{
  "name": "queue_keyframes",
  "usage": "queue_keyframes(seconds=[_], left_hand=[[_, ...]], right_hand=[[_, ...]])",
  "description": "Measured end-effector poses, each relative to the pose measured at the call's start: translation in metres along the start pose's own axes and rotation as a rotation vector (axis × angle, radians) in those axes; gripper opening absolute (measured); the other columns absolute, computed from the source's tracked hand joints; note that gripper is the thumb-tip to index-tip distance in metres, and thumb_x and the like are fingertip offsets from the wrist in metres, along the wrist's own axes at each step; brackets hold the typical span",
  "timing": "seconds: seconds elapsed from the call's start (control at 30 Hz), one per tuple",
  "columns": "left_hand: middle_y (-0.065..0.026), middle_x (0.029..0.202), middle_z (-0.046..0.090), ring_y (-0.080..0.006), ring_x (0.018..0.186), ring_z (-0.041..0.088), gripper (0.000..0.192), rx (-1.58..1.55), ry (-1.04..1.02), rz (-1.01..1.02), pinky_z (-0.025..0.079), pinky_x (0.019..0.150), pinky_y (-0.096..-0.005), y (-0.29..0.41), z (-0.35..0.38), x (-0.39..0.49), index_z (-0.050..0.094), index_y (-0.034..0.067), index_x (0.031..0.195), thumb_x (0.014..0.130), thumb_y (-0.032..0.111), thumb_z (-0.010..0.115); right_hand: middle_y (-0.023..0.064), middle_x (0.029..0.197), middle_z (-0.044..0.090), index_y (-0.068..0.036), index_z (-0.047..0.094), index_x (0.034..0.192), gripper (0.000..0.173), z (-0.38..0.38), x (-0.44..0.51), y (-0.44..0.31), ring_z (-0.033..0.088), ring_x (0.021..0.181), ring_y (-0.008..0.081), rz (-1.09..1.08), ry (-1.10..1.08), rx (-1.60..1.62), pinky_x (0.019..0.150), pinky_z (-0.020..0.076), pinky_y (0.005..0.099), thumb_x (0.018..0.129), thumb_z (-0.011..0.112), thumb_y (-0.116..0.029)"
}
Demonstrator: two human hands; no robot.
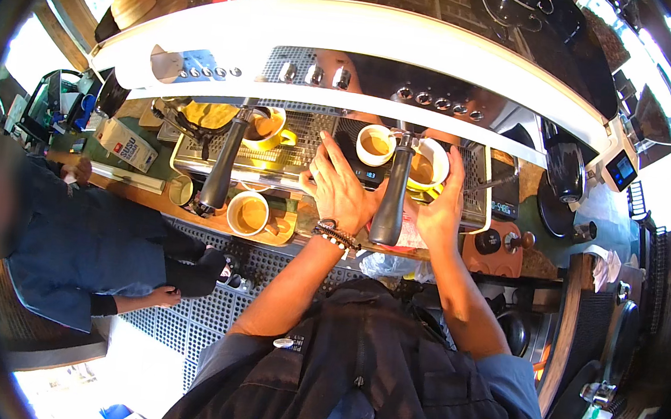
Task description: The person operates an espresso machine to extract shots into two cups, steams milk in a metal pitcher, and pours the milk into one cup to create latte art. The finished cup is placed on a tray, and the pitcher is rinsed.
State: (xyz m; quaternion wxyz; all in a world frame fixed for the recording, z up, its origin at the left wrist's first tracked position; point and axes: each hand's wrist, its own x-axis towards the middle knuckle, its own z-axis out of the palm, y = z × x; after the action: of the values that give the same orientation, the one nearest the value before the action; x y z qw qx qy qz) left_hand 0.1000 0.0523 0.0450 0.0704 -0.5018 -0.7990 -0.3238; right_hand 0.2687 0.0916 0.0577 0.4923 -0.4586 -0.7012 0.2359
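Note:
My left hand, with fingers spread, reaches over the drip tray of an espresso machine and holds nothing that I can see. My right hand is at the right side of a yellow cup with coffee in it, its fingers along the cup's wall; whether it grips the cup is unclear. A small white cup of coffee stands on a digital scale between the hands. Two portafilters, the left and the right, are locked in the machine. Another yellow cup with coffee sits behind the left portafilter.
A cup of coffee stands on a wooden board at the counter edge. A carton lies farther left. A tamper rests by a brown tamping mat on the right. A co-worker stands at the left.

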Motion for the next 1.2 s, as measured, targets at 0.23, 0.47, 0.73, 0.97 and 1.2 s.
queue_keyframes(seconds=[0.23,0.47,0.73,0.97,1.2], left_hand=[[-0.0267,0.143,0.05,-0.0412,0.13,0.049,0.142,-0.058,-0.096,-0.121,0.034,0.111,-0.0578,0.0,-0.012,0.005,0.015,-0.006,0.166,0.062,0.05,0.094],[-0.026,0.145,0.048,-0.0428,0.128,0.049,0.139,-0.087,0.044,-0.114,0.037,0.106,-0.0596,-0.017,-0.015,-0.001,0.02,-0.001,0.167,0.06,0.047,0.095],[-0.0241,0.149,0.047,-0.0413,0.134,0.048,0.136,-0.004,0.047,-0.155,0.037,0.11,-0.0615,-0.033,-0.02,0.001,0.024,-0.003,0.165,0.062,0.052,0.095],[-0.0276,0.155,0.043,-0.0426,0.14,0.045,0.136,-0.015,0.044,-0.096,0.035,0.113,-0.0602,-0.042,-0.019,-0.01,0.023,-0.003,0.166,0.066,0.057,0.094],[-0.0288,0.158,0.038,-0.0437,0.144,0.04,0.127,-0.115,0.078,0.047,0.033,0.115,-0.0595,-0.053,-0.035,-0.032,0.025,-0.003,0.165,0.072,0.052,0.092]], right_hand=[[0.026,0.142,0.062,-0.002,0.039,0.158,0.111,-0.005,0.008,-0.003,0.063,0.132,0.0398,0.047,0.015,-0.052,0.114,0.0501,0.0468,0.066,0.099,-0.014],[0.0239,0.148,0.057,-0.004,0.041,0.158,0.111,-0.014,0.001,-0.007,0.06,0.134,0.0384,0.065,0.036,-0.031,0.115,0.0487,0.0469,0.065,0.1,-0.014],[0.0238,0.15,0.054,-0.003,0.039,0.159,0.111,-0.014,-0.006,0.003,0.061,0.132,0.0381,0.01,0.1,-0.045,0.112,0.0513,0.0462,0.068,0.1,-0.015],[0.0254,0.147,0.057,-0.002,0.039,0.159,0.103,-0.011,-0.012,0.004,0.064,0.13,0.0369,-0.008,0.16,-0.034,0.108,0.0553,0.0445,0.075,0.097,-0.013],[0.0245,0.143,0.062,-0.003,0.038,0.159,0.097,-0.007,-0.012,0.0,0.065,0.128,0.0312,0.025,0.235,-0.08,0.108,0.0548,0.0408,0.081,0.094,-0.011]])
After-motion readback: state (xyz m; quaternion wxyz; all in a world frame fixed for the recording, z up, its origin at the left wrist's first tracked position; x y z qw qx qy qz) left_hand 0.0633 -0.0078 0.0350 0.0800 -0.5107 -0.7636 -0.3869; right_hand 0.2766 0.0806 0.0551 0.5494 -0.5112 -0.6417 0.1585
